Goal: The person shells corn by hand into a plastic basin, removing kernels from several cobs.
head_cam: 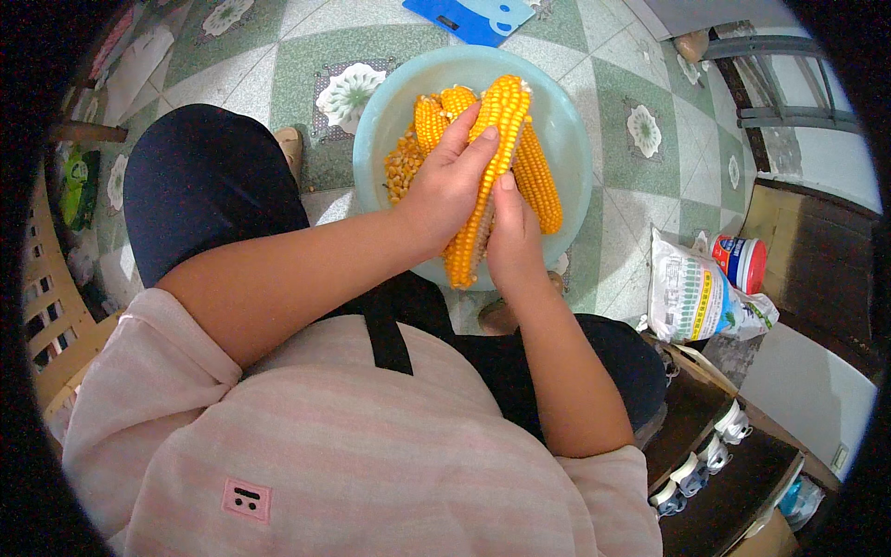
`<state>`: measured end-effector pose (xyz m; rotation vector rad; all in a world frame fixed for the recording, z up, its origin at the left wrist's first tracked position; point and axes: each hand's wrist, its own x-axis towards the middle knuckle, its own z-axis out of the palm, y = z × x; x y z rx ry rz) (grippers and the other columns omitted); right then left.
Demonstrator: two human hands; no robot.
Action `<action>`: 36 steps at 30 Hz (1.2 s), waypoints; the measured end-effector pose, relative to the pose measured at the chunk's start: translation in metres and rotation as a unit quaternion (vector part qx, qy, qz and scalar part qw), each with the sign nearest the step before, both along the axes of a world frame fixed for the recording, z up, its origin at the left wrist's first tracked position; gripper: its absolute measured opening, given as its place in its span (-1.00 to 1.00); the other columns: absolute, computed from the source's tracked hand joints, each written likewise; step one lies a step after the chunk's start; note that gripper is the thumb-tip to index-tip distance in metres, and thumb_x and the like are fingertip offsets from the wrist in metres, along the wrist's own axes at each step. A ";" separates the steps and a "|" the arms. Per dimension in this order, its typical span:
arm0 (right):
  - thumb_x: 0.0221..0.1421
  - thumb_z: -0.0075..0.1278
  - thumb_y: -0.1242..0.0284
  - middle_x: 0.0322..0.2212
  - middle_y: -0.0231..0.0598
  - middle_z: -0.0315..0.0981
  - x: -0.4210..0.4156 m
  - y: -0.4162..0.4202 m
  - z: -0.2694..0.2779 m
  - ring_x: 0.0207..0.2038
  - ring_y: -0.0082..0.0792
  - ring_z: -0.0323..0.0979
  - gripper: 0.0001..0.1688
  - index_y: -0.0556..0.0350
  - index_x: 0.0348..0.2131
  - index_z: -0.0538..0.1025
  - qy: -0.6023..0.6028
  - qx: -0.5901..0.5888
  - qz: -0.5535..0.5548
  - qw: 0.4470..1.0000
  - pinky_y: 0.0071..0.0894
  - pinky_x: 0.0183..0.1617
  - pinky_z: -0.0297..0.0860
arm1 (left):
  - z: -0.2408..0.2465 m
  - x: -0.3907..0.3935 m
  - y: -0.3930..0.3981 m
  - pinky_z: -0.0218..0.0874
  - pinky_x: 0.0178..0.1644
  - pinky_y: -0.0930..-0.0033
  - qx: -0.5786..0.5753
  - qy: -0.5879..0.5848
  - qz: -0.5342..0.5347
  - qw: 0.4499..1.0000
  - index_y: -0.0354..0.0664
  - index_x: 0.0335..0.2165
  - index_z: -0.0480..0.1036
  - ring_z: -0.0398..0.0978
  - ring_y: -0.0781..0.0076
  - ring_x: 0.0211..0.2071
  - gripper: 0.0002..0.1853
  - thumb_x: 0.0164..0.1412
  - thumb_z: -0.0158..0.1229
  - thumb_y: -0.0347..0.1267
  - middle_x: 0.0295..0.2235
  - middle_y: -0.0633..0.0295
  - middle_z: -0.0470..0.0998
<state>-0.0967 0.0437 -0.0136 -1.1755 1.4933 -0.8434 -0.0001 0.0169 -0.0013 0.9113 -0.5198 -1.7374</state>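
Observation:
Both my hands are around one ear of yellow corn (498, 139), held at a tilt above a pale blue-green plastic basin (567, 111). My left hand (452, 177) grips it from the left, thumb pressed on the kernels. On the right side, my right hand (514, 230) holds its lower part, thumb against a strip of bare cob (480, 244) where kernels are gone. Inside the basin, another ear of corn (537, 177) lies at the right. Two more ears (430, 124) show at the back left, beside a heap of loose kernels (401, 167). My hands hide the basin's middle.
Beyond the basin a blue board (473, 17) lies on the tiled floor (640, 90). To the right are a printed plastic bag (686, 289), a red-lidded tub (755, 264) and a shoe rack (745, 480) with several shoes. A wooden chair (59, 278) stands at the left.

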 end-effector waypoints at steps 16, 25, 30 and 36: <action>0.13 -0.45 0.20 -0.55 0.16 0.34 -0.001 -0.012 -0.006 -0.43 0.12 0.31 -0.47 0.30 -0.50 0.38 0.063 -0.118 -0.051 0.990 -0.04 -0.32 0.19 | -0.012 -0.001 -0.007 0.06 -0.01 0.43 0.029 0.009 0.036 0.999 -0.31 0.09 -0.06 0.24 0.40 -0.09 -0.40 0.18 -0.15 -0.21 -0.08 0.10 0.24; 0.12 -0.30 0.15 -0.47 0.02 0.41 -0.004 -0.015 0.013 -0.41 -0.09 0.37 -0.48 0.30 -0.37 0.42 0.101 -0.056 -0.011 0.993 -0.24 -0.29 0.25 | -0.007 -0.002 -0.004 0.04 0.02 0.45 0.010 -0.012 0.021 1.000 -0.31 0.09 -0.06 0.21 0.41 -0.06 -0.42 0.19 -0.15 -0.24 -0.05 0.09 0.23; 0.12 -0.27 0.15 -0.42 -0.01 0.41 -0.004 -0.014 0.011 -0.36 -0.19 0.39 -0.48 0.32 -0.26 0.38 0.027 -0.036 -0.004 0.999 -0.32 -0.27 0.27 | -0.007 -0.002 -0.003 0.07 -0.02 0.47 0.000 -0.003 0.026 1.000 -0.32 0.09 -0.07 0.23 0.43 -0.09 -0.41 0.18 -0.13 -0.26 -0.07 0.08 0.24; 0.15 -0.38 0.16 -0.38 -0.02 0.39 -0.003 -0.010 0.005 -0.31 -0.18 0.36 -0.48 0.29 -0.24 0.37 0.021 -0.039 -0.011 0.999 -0.30 -0.22 0.25 | -0.014 -0.003 -0.003 0.10 -0.05 0.50 -0.025 0.011 0.031 0.999 -0.32 0.09 -0.08 0.26 0.46 -0.13 -0.42 0.19 -0.13 -0.30 -0.11 0.10 0.28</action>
